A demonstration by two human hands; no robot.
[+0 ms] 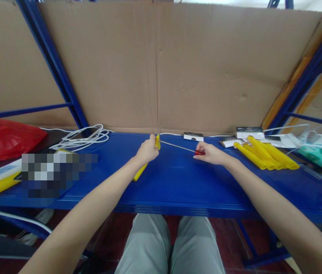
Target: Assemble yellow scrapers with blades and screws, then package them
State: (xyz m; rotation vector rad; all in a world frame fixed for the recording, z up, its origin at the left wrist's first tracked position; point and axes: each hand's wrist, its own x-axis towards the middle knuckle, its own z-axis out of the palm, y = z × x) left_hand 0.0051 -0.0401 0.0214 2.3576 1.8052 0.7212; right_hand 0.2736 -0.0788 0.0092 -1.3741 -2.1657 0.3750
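Note:
My left hand (147,149) is wrapped round a long yellow plastic piece (140,172), whose lower end slants down toward the front of the table. Its upper end shows past my fingers. My right hand (210,153) grips a screwdriver (178,145) by its red handle. The thin metal shaft points left and its tip meets, or is very near, the upper end of the yellow piece; exact contact is too small to tell.
Several yellow tube-like pieces (266,154) lie to the right on the blue table (183,182), beside labelled cards (249,133). One more card (193,136) is at the back. Coiled white cable (85,137) and a red plastic bag (7,139) lie left. Cardboard (206,68) walls the back.

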